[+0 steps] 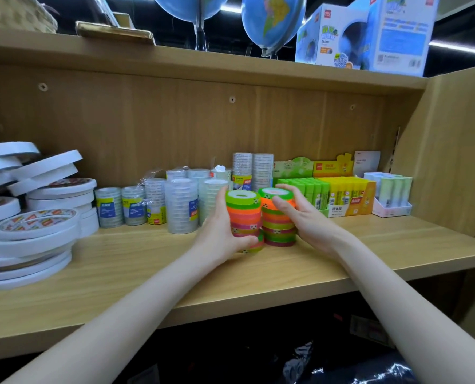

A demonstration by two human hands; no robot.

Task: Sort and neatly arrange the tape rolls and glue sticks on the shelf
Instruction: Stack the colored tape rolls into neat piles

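Observation:
Two stacks of neon coloured tape rolls stand side by side on the wooden shelf (369,245). My left hand (222,231) grips the left coloured stack (244,214), thumb at its base in front, fingers behind. My right hand (300,214) holds the right coloured stack (278,228), thumb across its upper rolls. Wrapped stacks of clear tape (181,203) stand just left and behind. White double-sided tape rolls (36,217) lie piled unevenly at the far left. Green glue sticks (308,187) and yellow glue sticks (347,195) fill display boxes to the right.
A small tray of pale pastel sticks (394,192) stands at the far right by the shelf's side wall (447,151). Globes (269,20) and a blue globe box (369,34) sit on the shelf above. Bare wood lies along the front edge.

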